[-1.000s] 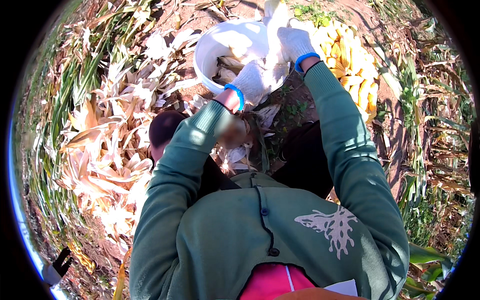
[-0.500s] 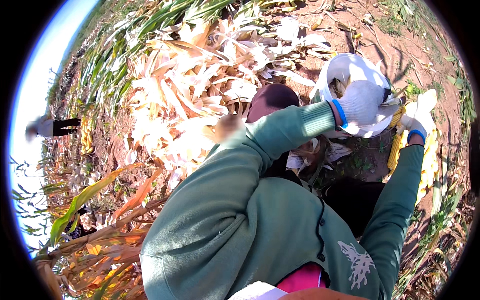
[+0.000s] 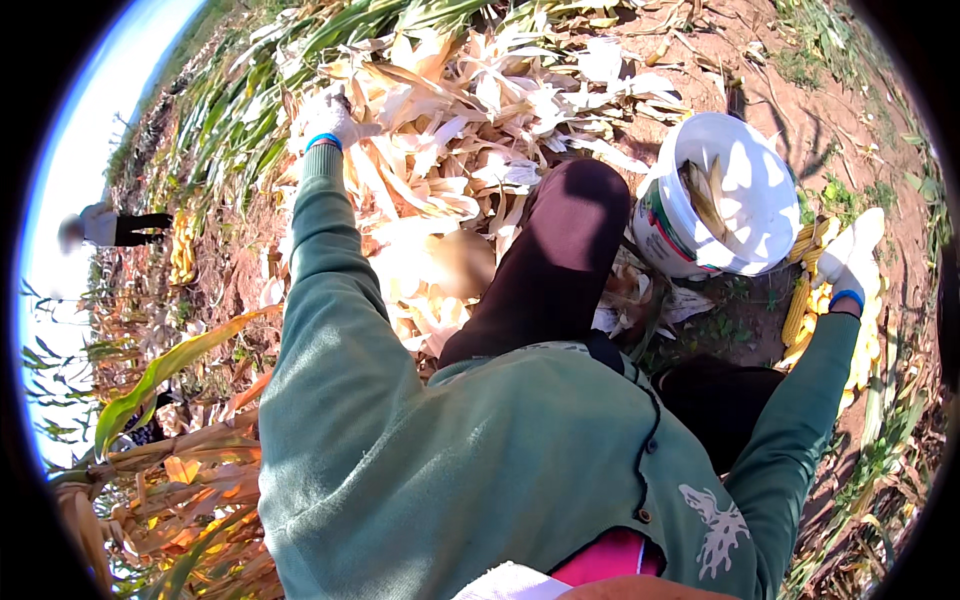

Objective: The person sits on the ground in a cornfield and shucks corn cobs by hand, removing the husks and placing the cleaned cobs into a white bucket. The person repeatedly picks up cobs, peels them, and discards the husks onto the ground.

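My left hand, in a white glove with a blue cuff, is stretched to the far left. It is over the edge of the pale corn husks, beside green stalks. Its thumb stands apart, and a small dark thing shows at its fingers. My right hand, gloved the same way, lies over yellow corn cobs at the right, fingers extended. Between the hands, a white bucket stands tilted beyond my knees, with some dry husk inside.
Green corn stalks lie at the far left. Dry leaves and stalks rise at the near left. A person stands in the distance by another pile of yellow cobs. Bare reddish soil stretches beyond the bucket.
My left hand has swung from over the bucket far left to the husks and stalks. The bucket's inside now shows. My right hand has moved slightly nearer, over the cobs.
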A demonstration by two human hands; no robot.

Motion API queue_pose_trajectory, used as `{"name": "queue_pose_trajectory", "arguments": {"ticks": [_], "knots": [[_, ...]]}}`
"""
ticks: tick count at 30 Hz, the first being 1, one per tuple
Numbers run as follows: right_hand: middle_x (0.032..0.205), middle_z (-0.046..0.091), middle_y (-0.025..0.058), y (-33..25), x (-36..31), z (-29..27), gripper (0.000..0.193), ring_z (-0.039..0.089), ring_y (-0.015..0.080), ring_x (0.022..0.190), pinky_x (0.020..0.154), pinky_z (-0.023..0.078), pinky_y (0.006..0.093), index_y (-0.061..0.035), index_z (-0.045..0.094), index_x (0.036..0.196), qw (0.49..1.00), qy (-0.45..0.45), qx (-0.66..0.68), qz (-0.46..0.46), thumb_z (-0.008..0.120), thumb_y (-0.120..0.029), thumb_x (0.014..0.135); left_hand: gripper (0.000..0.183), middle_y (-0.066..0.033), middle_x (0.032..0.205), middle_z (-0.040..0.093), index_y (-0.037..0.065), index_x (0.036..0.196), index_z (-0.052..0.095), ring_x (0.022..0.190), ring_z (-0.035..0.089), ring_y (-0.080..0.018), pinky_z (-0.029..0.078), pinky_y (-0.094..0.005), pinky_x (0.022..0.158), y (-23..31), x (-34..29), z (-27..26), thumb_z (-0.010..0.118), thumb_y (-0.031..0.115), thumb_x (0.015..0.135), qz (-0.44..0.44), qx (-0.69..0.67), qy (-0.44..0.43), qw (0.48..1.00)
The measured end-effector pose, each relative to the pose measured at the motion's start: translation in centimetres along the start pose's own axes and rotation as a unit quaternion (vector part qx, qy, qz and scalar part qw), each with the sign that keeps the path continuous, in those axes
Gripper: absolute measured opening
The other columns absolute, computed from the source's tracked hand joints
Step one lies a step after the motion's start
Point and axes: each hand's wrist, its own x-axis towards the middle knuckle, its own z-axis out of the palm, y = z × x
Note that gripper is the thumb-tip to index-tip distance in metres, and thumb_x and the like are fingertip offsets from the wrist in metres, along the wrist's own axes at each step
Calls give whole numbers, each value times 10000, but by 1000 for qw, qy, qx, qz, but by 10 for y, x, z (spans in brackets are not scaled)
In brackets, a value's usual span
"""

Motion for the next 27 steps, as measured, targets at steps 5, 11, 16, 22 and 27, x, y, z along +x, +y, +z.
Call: {"name": "queue_pose_trajectory", "arguments": {"ticks": [5,11,16,22,27], "knots": [[893,690,161,-4,-6,-16,240,662,285,811,752,510,402,-64,703,928,1000,19,17,-14,590,-243,816,732,-171,1232,590,-2,1288,511,1124,572,-246,439,-350,959,-122,-30,64,800,353,716,-55,-359,1,932],[895,682,171,-5,-32,-39,238,660,307,819,737,515,411,-55,692,937,997,52,19,-45,578,-230,823,603,-135,1208,590,71,1279,535,1063,591,-309,455,-389,931,-68,-107,7,717,364,784,-80,-253,294,918],[897,676,179,-37,-79,-86,237,659,326,826,724,519,418,-48,682,945,981,130,-4,-144,567,-219,829,661,-180,1294,520,125,1305,525,1157,521,-349,437,-434,939,-80,-102,40,696,476,771,5,93,-14,996],[824,666,113,-115,-167,-190,377,644,208,691,618,512,326,28,628,1055,790,-23,605,-99,645,-284,845,620,-174,1166,622,36,1243,569,1052,613,-277,467,-380,922,15,-99,-42,707,446,798,-32,-51,137,989],[931,650,91,-129,-149,-167,344,593,160,800,700,491,269,26,611,1064,833,6,538,-131,585,-269,888,446,-134,1133,628,-42,1235,535,1043,602,-185,477,-293,918,150,-77,-70,681,177,876,229,-622,141,736]]}}
